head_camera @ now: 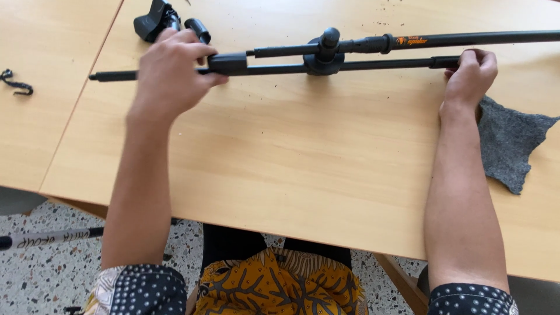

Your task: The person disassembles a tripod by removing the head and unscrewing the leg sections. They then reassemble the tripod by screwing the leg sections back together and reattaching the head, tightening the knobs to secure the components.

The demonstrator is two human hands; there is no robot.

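Note:
A black microphone boom stand [326, 55] lies folded across the far part of a light wooden table [303, 169], its two tubes side by side and joined at a round clamp with a knob. My left hand [172, 73] grips the lower tube near its left end, beside a blocky black fitting. My right hand [469, 76] is closed around the lower tube at its right end, near a locking collar. The upper tube runs off the right edge of the view.
A grey felt cloth [510, 143] lies by my right forearm. Black plastic parts [160, 20] sit at the far left of the table. A small black strap [16, 83] rests on the neighbouring table. Another pole [52, 238] lies on the speckled floor.

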